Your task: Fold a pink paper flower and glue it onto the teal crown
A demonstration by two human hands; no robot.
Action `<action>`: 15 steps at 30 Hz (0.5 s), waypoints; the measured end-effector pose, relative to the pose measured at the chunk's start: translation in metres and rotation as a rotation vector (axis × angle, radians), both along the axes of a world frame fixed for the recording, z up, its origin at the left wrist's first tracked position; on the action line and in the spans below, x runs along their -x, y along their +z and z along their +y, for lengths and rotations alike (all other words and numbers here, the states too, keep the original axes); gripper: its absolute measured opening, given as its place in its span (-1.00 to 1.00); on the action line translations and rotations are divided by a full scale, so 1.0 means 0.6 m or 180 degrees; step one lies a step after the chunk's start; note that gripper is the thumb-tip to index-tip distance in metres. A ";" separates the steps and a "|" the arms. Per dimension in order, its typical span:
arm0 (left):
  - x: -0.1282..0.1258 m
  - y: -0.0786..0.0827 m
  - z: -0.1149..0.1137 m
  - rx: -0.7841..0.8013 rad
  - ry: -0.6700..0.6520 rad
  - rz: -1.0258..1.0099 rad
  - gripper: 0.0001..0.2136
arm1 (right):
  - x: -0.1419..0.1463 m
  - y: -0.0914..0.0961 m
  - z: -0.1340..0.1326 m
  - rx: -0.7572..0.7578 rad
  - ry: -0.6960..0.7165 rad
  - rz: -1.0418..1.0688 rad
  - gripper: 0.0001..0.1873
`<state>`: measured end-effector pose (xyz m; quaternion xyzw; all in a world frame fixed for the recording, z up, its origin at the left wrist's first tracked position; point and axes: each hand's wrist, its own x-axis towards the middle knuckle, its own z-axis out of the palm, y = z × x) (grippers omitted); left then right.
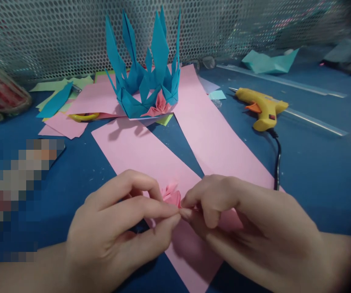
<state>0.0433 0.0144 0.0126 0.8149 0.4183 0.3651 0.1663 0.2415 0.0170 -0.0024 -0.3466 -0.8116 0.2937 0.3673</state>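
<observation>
Head cam: both hands pinch one small folded pink paper piece (171, 195). Left hand (117, 228) has thumb & fingers squeezed on it from the left side. Right hand (239, 219) has fingertips squeezed on it from the right. The fingertips of the 2 hands touch each other. Little pink piece sits just above a long pink paper strip (138, 150) that lies flat on the blue table (315, 171) and runs under both hands.

Next to it lies a 2nd long pink paper strip (212, 130), going up & away. At the far end stands a tall spiky blue folded-paper crown (144, 77) w/ a small pink folded-paper flower (160, 106) stuck on its front. Left of the crown: yellow scissor handles (83, 117) poke out from under pink scraps. Right side: a yellow glue gun (263, 109) lies on its side, black cord (277, 158) running toward the right hand. Silver mesh wall (56, 32) stands at the back.
</observation>
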 end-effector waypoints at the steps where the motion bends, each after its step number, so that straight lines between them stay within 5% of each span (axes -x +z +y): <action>1: 0.000 0.000 0.000 0.0060 -0.0016 0.0067 -0.85 | -0.001 0.000 0.000 0.0003 0.0006 0.0014 -0.76; 15: 0.014 -0.005 -0.011 0.0259 -0.0200 -0.0083 -0.81 | -0.006 0.010 0.000 -0.0079 0.0258 0.0070 -0.72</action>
